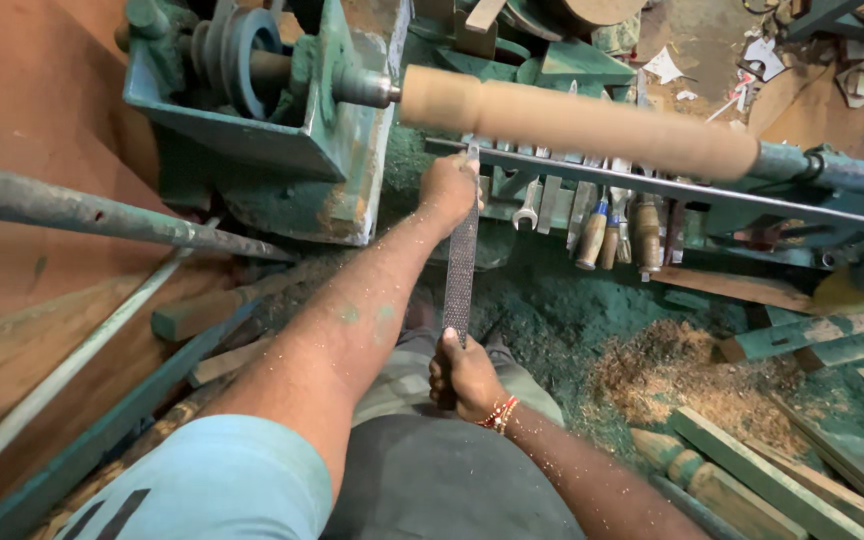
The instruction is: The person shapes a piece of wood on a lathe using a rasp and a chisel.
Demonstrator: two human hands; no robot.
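My left hand (449,190) pinches the far tip and my right hand (464,378) wraps the near handle of a long flat rasp (461,272), its tip hidden beneath the blurred wooden cylinder (577,122) on the lathe (282,130).

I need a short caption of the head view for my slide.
Both hands, left at the tip and right at the handle, hold a long rasp under a wooden cylinder on a green lathe.

A light blue short sleeve (214,478) with dark stripes is worn on the left arm. A red and gold thread band (501,413) is tied at the right wrist. Sawdust flecks are scattered over both forearms.
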